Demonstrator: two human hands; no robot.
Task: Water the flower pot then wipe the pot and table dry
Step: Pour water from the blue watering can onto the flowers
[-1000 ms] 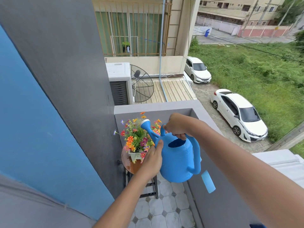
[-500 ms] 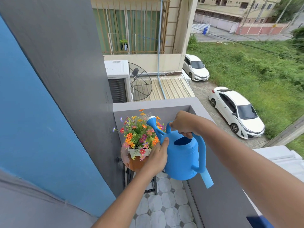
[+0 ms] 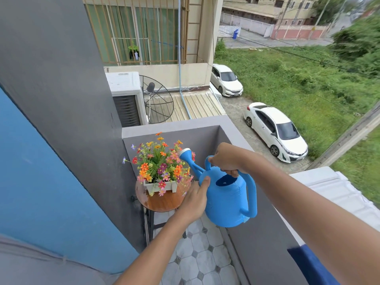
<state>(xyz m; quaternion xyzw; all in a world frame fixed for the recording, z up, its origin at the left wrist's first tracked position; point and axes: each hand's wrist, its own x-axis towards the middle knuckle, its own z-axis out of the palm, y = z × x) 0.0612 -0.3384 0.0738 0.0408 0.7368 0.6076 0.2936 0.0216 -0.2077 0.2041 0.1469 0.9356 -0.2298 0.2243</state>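
A white flower pot [image 3: 160,185] full of orange, pink and purple flowers [image 3: 159,163] stands on a small round wooden table [image 3: 164,201] in the balcony corner. The tabletop looks wet and shiny. I hold a blue watering can [image 3: 228,199] in the air to the right of the pot. Its white-tipped spout [image 3: 186,154] points up and left, beside the flowers. My right hand [image 3: 227,161] grips the top handle. My left hand [image 3: 195,197] rests flat against the can's left side, fingers spread.
A grey parapet wall [image 3: 205,128] encloses the balcony at the back and right. On the left stands a grey and blue wall [image 3: 51,140]. The floor [image 3: 201,260] is grey octagon tile. Something dark blue [image 3: 308,262] lies on the parapet at the lower right.
The can has drawn back to the right and levelled, so its spout has risen off the flowers. More of the wet tabletop shows. Both hands keep their hold.
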